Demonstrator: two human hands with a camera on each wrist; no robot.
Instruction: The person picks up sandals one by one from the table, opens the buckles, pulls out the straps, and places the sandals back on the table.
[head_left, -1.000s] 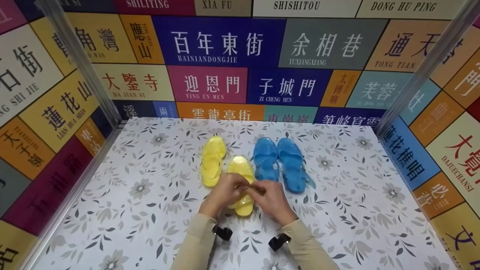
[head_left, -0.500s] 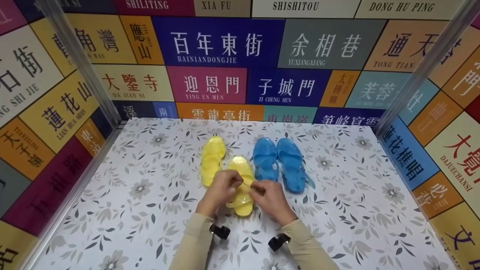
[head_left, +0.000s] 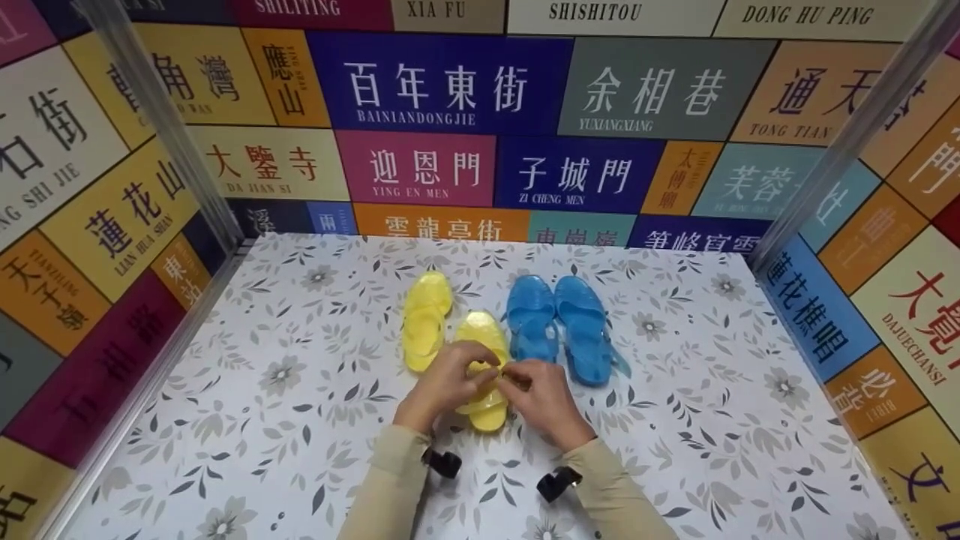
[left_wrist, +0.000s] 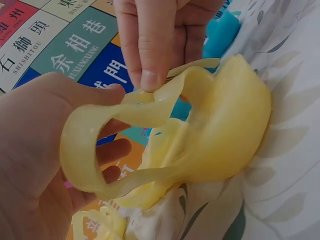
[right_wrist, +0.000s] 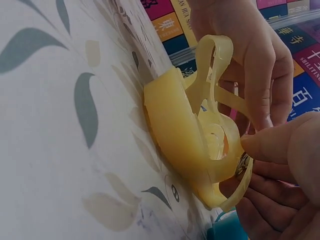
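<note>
A yellow jelly sandal (head_left: 480, 328) lies on the patterned tabletop, toe pointing away, under both hands. My right hand (head_left: 546, 397) pinches its ankle strap beside a small metal buckle (right_wrist: 243, 162), seen in the right wrist view. My left hand (head_left: 446, 382) holds the strap from the other side. In the left wrist view its thumb reaches the strap (left_wrist: 140, 112) near the right fingertips, with other fingers behind the loop. The exact grip at the strap's end is partly hidden. The second yellow sandal (head_left: 426, 319) stands to the left, its strap looped.
Two blue sandals (head_left: 581, 326) stand side by side just right of the hands. The white floral tabletop (head_left: 712, 420) is walled at the back and sides by colourful panels (head_left: 435, 169) with lettering. A dark camera band is on each wrist.
My left hand drew away from the right half a second ago, strap between them, and its thumb has now come back to the right fingertips. The right hand and the sandals stay put.
</note>
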